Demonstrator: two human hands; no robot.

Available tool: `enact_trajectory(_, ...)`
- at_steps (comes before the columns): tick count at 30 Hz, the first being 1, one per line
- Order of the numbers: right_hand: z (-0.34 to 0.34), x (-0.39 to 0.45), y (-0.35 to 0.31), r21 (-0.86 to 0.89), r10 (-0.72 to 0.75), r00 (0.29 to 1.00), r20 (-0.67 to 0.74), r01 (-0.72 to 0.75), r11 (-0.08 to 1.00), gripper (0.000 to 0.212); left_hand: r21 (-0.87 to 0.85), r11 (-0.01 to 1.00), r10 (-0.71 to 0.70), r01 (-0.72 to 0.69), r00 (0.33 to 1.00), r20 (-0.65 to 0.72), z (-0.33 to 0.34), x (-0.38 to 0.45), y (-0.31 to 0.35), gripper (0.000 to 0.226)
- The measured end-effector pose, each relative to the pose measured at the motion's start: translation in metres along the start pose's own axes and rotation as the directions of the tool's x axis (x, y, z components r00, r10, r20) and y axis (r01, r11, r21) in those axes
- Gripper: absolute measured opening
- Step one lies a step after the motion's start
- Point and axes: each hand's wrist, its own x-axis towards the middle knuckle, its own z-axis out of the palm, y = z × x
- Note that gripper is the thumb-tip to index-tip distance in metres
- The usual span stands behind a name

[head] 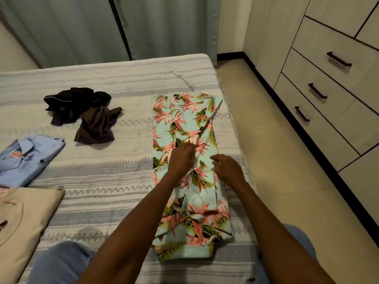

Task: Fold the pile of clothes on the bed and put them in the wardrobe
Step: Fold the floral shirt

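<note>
A floral garment [184,119], light blue with pink and green leaves, lies in a long narrow strip along the right side of the bed [114,83]. My left hand [181,158] rests on its middle, fingers pinching a fold of the cloth. My right hand [227,168] hovers just to the right with fingers curled over the fabric's edge. A heap of dark brown and black clothes [88,115] sits unfolded farther back on the left. A folded blue shirt [28,158] and a folded beige garment [22,222] lie at the left edge.
The wardrobe [332,83] with cream drawers and dark handles stands to the right, across a strip of tiled floor [272,160]. Grey-green curtains [102,27] hang behind the bed. My knees in blue jeans [61,263] press against the bed's near edge.
</note>
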Motion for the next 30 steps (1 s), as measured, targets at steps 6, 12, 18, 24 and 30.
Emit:
enact_trajectory(6, -0.007, 0.104, -0.002, 0.085, 0.058, 0.998, 0.017, -0.059, 0.995, 0.034, 0.032, 0.994, -0.107, 0.108, 0.994, -0.028, 0.02, 0.071, -0.014, 0.034)
enact_trajectory(12, -0.011, 0.221, 0.015, 0.21, 0.183, 0.983, -0.013, -0.177, 0.962, 0.041, -0.001, 0.98, -0.197, 0.197, 0.98, -0.017, 0.066, 0.146, -0.021, 0.027)
enact_trajectory(18, -0.013, 0.317, 0.043, 0.373, 0.423, 0.906, -0.019, -0.386, 0.844, 0.047, 0.086, 0.977, -0.199, 0.193, 0.978, 0.069, 0.112, 0.214, -0.023, 0.029)
enact_trajectory(24, -0.004, 0.383, 0.065, 0.6, 0.47, 0.878, 0.095, -0.427, 0.676, 0.051, 0.128, 0.965, -0.24, 0.229, 0.968, 0.075, 0.133, 0.242, -0.032, 0.029)
enact_trajectory(30, 0.008, 0.396, 0.035, 0.593, 0.224, 0.954, -0.201, -0.063, 0.802, 0.047, -0.364, 0.737, -0.609, 0.57, 0.793, 0.01, 0.124, 0.25, -0.056, 0.03)
